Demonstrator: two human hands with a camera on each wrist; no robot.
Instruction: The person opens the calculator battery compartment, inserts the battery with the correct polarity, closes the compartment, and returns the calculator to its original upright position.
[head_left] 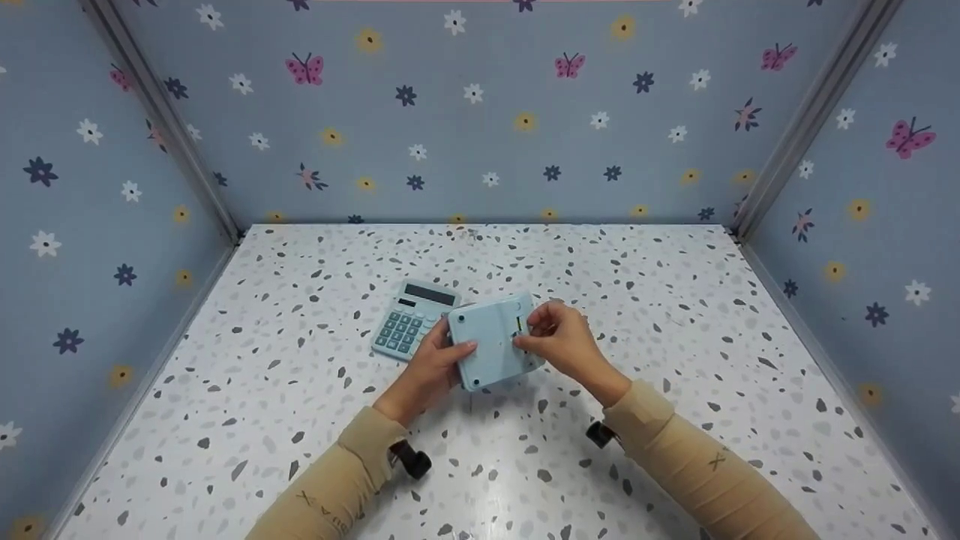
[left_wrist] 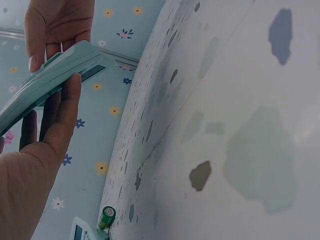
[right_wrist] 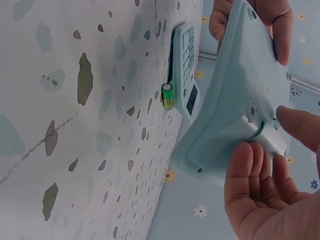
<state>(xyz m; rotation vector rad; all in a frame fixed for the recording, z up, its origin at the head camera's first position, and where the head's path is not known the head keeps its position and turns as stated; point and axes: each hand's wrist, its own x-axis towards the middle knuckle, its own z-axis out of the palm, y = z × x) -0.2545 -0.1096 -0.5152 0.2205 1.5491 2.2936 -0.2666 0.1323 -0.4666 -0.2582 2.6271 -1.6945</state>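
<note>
Held calculator (head_left: 491, 349) is above the tabletop (head_left: 517, 469), back up and tilted, between the two hands. Key relation: battery slot (head_left: 518, 324) vs right hand (head_left: 566, 341). In the head view the slot sits at the calculator's 3 o'clock end, about 10 o'clock from the middle of the right hand, with the fingertips right beside it. Right is the nearer hand to the slot; left is at the far end.

Calculator's long axis reads roughly 8-to-2; slot crosses it, near 12-to-6.

Left grip (left hand (head_left: 431, 367)): closed firmly round the 9 o'clock end, thumb over the back, fingers under. Right grip: fingers bent, thumb a little apart from them, both at the raised end by the slot. Can't tell if it pinches anything.

Looks: pale blue-green shell, small dark round feet at the corners, thick raised end. Green-yellow in the slot, probably a battery; fingers cover part of it.

Second calculator (head_left: 405, 326): face up on the tabletop, between 9 and 10 o'clock from the held one, axis about 1-to-7. At least one green battery (right_wrist: 168, 96) right beside it, hidden in the head view.
</note>
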